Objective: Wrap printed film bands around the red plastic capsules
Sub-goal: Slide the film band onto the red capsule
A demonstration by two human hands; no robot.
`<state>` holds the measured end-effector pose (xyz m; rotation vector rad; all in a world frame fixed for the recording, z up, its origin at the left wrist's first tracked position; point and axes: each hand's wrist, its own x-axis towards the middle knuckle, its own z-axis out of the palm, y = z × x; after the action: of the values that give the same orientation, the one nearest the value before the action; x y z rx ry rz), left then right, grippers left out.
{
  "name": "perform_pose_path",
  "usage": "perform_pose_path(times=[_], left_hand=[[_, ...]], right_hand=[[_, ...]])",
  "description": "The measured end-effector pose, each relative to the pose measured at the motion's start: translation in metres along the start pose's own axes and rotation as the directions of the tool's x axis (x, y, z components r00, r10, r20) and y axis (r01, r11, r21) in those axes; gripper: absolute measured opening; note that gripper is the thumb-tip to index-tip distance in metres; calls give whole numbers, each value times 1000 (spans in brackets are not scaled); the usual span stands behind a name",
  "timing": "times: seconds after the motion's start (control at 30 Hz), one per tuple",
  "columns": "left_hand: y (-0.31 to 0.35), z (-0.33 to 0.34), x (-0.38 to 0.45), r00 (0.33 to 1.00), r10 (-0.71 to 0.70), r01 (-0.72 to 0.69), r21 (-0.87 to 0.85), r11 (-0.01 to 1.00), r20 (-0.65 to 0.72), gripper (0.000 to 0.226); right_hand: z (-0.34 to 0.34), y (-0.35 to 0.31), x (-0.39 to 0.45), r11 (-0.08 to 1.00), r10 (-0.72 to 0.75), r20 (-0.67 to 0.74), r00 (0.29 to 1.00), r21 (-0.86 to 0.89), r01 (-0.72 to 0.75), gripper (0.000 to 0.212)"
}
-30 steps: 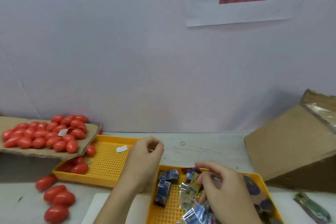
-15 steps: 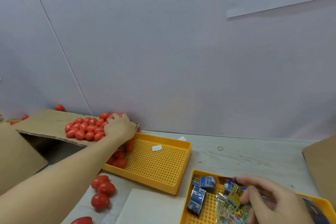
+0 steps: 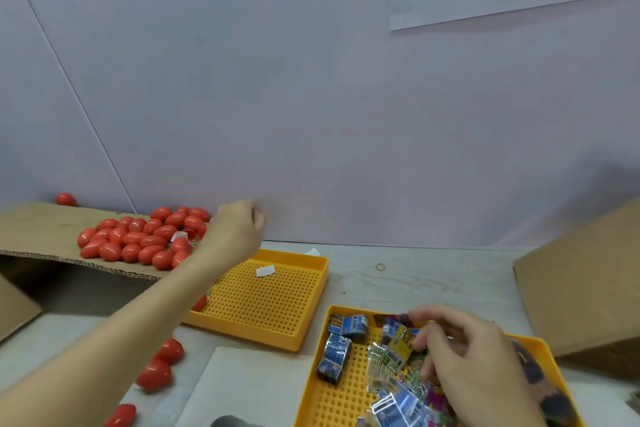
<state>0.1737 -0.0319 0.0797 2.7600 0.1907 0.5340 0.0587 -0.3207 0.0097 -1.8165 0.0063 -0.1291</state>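
Several red capsules lie heaped on a cardboard sheet at the left. My left hand hovers at the heap's right edge with curled fingers; I see only its back, so what it holds is hidden. A yellow tray at the lower right holds several printed film bands, some of them blue. My right hand reaches into this tray and pinches a yellow printed band.
A second yellow tray in the middle holds a white slip. Loose capsules lie on the table under my left forearm. A cardboard box stands at the right, a rubber band behind the trays, a white sheet in front.
My left hand went from the middle tray to the capsule heap, then lifted off toward its right edge. My right hand stayed in the band tray. The view panned left.
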Motion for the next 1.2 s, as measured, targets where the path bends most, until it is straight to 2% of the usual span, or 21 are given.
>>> perform_pose_path(times=[0.03,0.07,0.13,0.2,0.27,0.33,0.37,0.4,0.47,0.53,0.6,0.7,0.87,1.0,1.07,1.2], left_hand=[[18,1,-9,998,-48,57,-213,975,45,32],[37,3,-20,989,-110,143,-402,904,104,36],[71,10,-46,942,-202,333,-682,651,267,36],[98,17,-73,888,-202,459,-805,376,412,35],[116,28,-99,861,-141,507,-845,171,488,25],[125,37,-119,866,-93,495,-868,28,491,16],[126,41,-126,877,-79,475,-880,0,474,17],[124,44,-131,890,-66,452,-892,7,451,19],[116,49,-134,907,-37,420,-908,16,419,22],[108,51,-131,911,3,412,-911,-18,412,24],[104,55,-127,912,47,409,-912,-32,408,27],[103,64,-121,916,109,388,-922,9,387,31],[102,74,-115,919,129,371,-928,42,373,32],[101,77,-113,920,132,363,-930,64,368,39],[101,77,-113,922,144,349,-933,90,359,40],[102,74,-114,925,176,314,-938,149,338,38]], right_hand=[[-1,-1,-1,999,-17,21,1000,-28,17,34],[-2,-2,-2,997,-34,45,998,-67,37,35],[-3,-3,-4,980,-69,103,992,-179,86,34],[-6,-5,-5,939,-87,192,978,-311,145,29],[-6,-8,-6,894,-54,296,954,-411,179,24],[-5,-9,-7,877,-34,381,924,-433,210,14],[-4,-9,-7,875,-23,408,913,-434,216,6],[-4,-10,-7,870,-6,433,901,-442,218,8],[-2,-7,-5,859,47,478,877,-468,209,24],[0,-5,-3,836,71,497,865,-502,220,26],[1,-3,-2,837,73,492,867,-503,215,24],[0,-1,-1,874,65,480,875,-450,182,22],[-8,-1,2,920,5,429,903,-356,164,5],[-9,-2,1,944,-10,433,901,-293,151,29],[-9,-3,1,947,-54,427,903,-264,182,32],[-12,2,3,967,-84,312,946,-204,153,12]])
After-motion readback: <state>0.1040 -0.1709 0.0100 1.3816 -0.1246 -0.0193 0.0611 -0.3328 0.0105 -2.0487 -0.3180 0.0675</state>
